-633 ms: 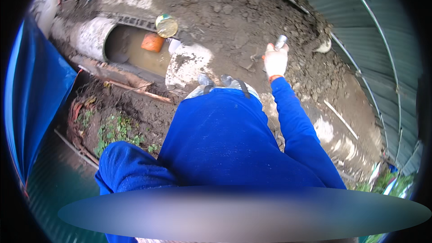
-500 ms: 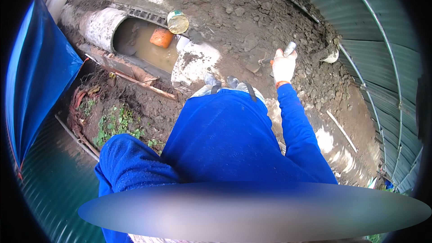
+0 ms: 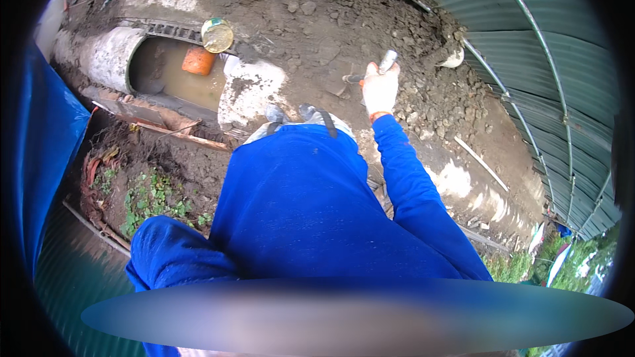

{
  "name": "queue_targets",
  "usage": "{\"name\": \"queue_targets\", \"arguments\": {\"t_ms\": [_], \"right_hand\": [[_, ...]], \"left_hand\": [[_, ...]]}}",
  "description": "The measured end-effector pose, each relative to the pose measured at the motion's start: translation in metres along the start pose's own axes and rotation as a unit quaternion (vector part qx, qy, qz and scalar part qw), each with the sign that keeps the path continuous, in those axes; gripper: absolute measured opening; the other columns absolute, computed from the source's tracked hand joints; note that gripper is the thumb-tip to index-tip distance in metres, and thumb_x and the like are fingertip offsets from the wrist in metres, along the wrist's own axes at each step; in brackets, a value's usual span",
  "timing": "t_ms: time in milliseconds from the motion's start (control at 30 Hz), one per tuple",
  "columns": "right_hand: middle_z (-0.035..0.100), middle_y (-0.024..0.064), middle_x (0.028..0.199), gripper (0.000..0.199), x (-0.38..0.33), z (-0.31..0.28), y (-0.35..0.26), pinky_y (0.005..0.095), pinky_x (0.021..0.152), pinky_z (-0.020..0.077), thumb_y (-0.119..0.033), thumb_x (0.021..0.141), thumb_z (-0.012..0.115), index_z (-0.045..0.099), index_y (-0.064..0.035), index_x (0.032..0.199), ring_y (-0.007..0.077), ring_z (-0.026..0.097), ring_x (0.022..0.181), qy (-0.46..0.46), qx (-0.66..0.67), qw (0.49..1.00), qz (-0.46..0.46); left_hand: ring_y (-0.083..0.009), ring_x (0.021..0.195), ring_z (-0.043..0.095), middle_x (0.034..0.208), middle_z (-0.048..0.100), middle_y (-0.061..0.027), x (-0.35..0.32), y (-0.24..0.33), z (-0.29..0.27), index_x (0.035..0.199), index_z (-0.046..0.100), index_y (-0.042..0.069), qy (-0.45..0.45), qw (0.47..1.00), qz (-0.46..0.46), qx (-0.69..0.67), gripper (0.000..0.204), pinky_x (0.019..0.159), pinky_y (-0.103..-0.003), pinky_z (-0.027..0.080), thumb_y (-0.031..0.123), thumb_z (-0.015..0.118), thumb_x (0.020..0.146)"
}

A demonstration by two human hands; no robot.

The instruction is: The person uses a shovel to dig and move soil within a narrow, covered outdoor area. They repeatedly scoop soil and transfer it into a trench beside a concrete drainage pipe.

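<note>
From my remote seat I see the right hand (image 3: 380,91), in a white glove with an orange cuff, held out ahead of the body, its grip wrapped around a tool (image 3: 388,61). The tool's silver end sticks out past the thumb, while an orange bit and a dark part show left of the fingers; I cannot tell its kind, or whether it meets the soil (image 3: 304,33). The bent left sleeve (image 3: 175,251) lies at lower left; that hand is out of sight, so I cannot tell how its grip stands.

Left of the tool, well apart from it, a pit holds muddy water (image 3: 185,87). An orange container (image 3: 198,61) sits in the water, with a round bucket (image 3: 217,37) just beyond it. A wide pale pipe (image 3: 114,59) opens into the pit's left end, and a mud-spattered white slab (image 3: 254,89) borders its right end, near my wearer's grey boots (image 3: 276,114). To the right, a pale stick (image 3: 481,163) lies on the ground near a green corrugated wall (image 3: 569,46).
</note>
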State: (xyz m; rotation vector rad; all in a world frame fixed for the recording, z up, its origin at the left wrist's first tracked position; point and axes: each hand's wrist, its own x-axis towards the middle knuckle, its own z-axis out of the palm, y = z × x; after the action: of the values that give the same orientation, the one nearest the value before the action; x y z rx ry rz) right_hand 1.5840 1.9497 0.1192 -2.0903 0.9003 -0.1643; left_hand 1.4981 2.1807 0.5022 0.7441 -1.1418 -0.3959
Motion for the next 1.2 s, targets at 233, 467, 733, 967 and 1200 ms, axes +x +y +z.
{"name": "queue_targets", "arguments": {"t_ms": [233, 467, 733, 967, 1200], "right_hand": [[0.072, 0.0303, 0.103, 0.056, -0.017, 0.001, -0.006, 0.0506, 0.085, 0.0551, -0.025, 0.092, 0.067, 0.049, 0.0067, 0.135, 0.0466, 0.072, 0.097, -0.012, 0.036, 0.999, 0.016], [0.068, 0.0135, 0.083, 0.049, -0.010, 0.009, -0.005, 0.0371, 0.056, 0.0530, -0.018, 0.097, 0.066, 0.045, 0.0050, 0.135, 0.0208, 0.068, 0.059, 0.001, 0.030, 0.999, -0.036], [0.072, 0.0304, 0.103, 0.058, -0.002, 0.002, -0.007, 0.0497, 0.087, 0.0551, -0.025, 0.093, 0.066, 0.047, 0.0067, 0.138, 0.0461, 0.072, 0.097, -0.014, 0.001, 1.000, -0.008], [0.073, 0.0267, 0.095, 0.060, -0.010, -0.004, -0.021, 0.0487, 0.082, 0.0561, -0.026, 0.092, 0.065, 0.048, 0.0076, 0.138, 0.0426, 0.074, 0.087, -0.045, 0.039, 0.998, 0.029], [0.071, 0.0248, 0.092, 0.053, -0.009, -0.001, -0.017, 0.0477, 0.076, 0.0551, -0.025, 0.093, 0.065, 0.049, 0.0057, 0.133, 0.0400, 0.071, 0.085, -0.004, -0.005, 1.000, -0.010]], "left_hand": [[-0.0319, 0.082, 0.072, 0.095, 0.073, -0.0177, 0.008, -0.002, 0.006, 0.105, 0.073, -0.006, 0.001, 1.000, -0.004, -0.003, 0.033, 0.081, -0.047, 0.056, 0.026, 0.066, 0.101], [-0.0319, 0.082, 0.072, 0.095, 0.073, -0.0177, 0.008, -0.008, -0.005, 0.105, 0.073, -0.006, -0.007, 1.000, 0.000, -0.006, 0.033, 0.081, -0.047, 0.056, 0.026, 0.065, 0.102], [-0.0319, 0.082, 0.072, 0.095, 0.073, -0.0177, 0.006, -0.008, -0.001, 0.106, 0.073, -0.006, 0.012, 1.000, 0.008, -0.017, 0.034, 0.080, -0.047, 0.056, 0.026, 0.065, 0.102], [-0.0320, 0.082, 0.072, 0.095, 0.073, -0.0177, 0.013, -0.007, 0.013, 0.106, 0.073, -0.007, 0.021, 0.999, 0.007, -0.029, 0.035, 0.080, -0.046, 0.056, 0.027, 0.065, 0.102], [-0.0320, 0.082, 0.072, 0.095, 0.073, -0.0177, 0.007, -0.008, 0.006, 0.106, 0.073, -0.007, 0.008, 0.999, 0.006, -0.033, 0.035, 0.079, -0.046, 0.057, 0.027, 0.065, 0.102]]}}
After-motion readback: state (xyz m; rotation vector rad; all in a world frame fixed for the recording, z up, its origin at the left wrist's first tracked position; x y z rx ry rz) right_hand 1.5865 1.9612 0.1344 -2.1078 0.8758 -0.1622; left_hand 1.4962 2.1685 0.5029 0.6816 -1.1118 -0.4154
